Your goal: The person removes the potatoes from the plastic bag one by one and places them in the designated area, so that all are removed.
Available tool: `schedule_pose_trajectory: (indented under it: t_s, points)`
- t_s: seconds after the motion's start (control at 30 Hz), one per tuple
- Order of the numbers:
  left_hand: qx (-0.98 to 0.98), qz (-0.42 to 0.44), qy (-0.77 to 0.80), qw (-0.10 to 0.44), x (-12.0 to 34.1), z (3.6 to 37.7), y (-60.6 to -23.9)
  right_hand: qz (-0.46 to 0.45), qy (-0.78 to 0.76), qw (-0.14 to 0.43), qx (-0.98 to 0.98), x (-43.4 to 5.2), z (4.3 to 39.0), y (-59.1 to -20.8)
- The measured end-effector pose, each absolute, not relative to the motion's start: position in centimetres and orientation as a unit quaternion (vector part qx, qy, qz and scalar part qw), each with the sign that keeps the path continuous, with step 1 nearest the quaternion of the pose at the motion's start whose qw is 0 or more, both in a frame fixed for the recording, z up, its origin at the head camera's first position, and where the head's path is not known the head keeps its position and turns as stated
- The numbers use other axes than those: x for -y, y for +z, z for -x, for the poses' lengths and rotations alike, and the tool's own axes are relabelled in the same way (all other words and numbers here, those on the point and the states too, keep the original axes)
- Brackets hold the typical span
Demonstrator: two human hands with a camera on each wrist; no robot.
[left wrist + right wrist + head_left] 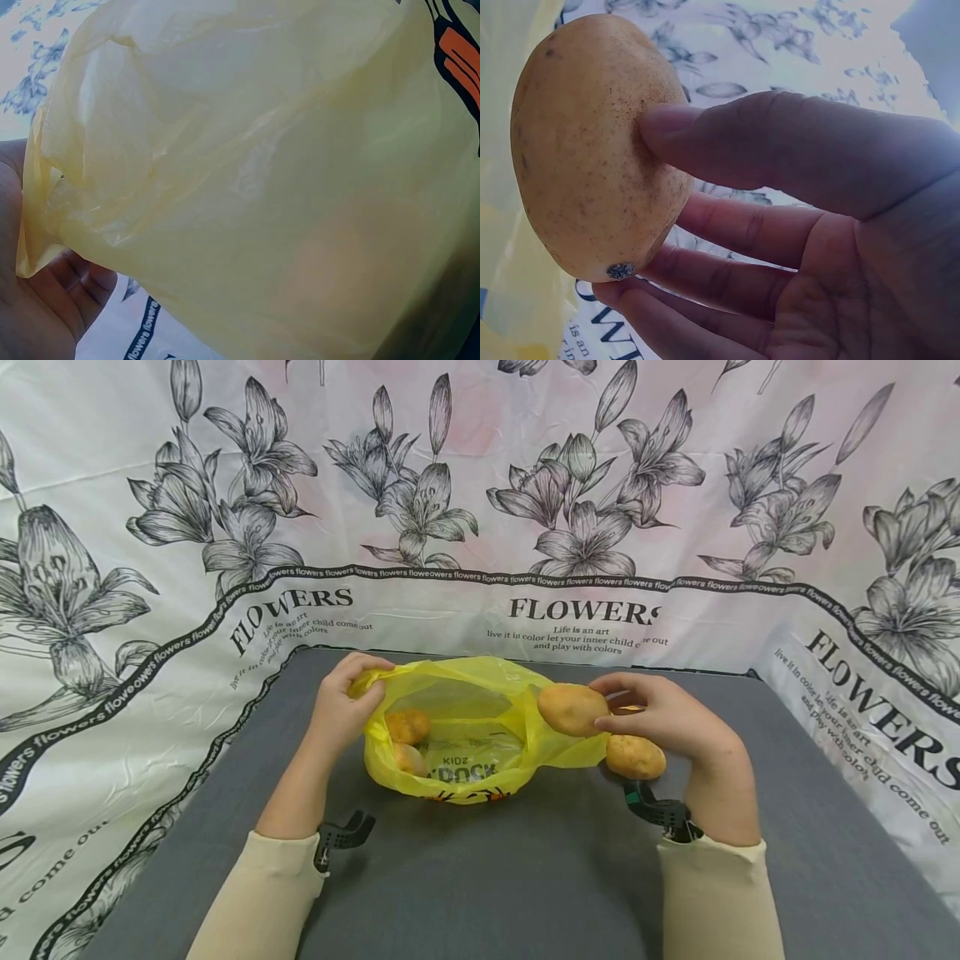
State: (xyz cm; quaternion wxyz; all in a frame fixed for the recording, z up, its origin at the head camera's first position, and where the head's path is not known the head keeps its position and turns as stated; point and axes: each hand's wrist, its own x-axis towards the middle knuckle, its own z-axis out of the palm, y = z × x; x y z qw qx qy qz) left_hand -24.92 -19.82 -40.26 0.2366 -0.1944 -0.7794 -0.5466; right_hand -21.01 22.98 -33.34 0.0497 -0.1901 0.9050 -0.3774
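A yellow plastic bag stands with its mouth spread wide on the table. My left hand pinches its left rim between thumb and fingers. Inside, one potato and another pale one lie against the left side. Just over the bag's right edge, my right hand holds a potato, thumb on one side and fingers on the other. In the right wrist view this potato shows a dark spot at its lower end. Through the thin film, the left wrist view shows a rounded orange shape.
Below my right hand a potato rests on the dark grey table, beside the bag's right end. Behind the right fingers a sliver of yellow shows, mostly hidden. A white flower-printed cloth hangs around the back and sides.
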Motion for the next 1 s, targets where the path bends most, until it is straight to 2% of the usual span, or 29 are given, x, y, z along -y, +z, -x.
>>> schedule_pose_trajectory:
  t_s: [0.53, 0.8, 1.0]
  points:
    - [0.782, 0.186, -0.544, 0.24, 19.6, 24.7, -40.0, 0.156, -0.396, 0.04, -0.904, -25.8, 20.5, -33.3]
    - [0.786, 0.184, -0.542, 0.233, 18.5, 22.1, -37.5, 0.139, -0.38, 0.039, -0.914, -27.1, 20.5, -33.5]
    - [0.783, 0.186, -0.546, 0.231, 18.4, 21.6, -37.1, 0.118, -0.361, 0.039, -0.924, -28.3, 20.4, -33.8]
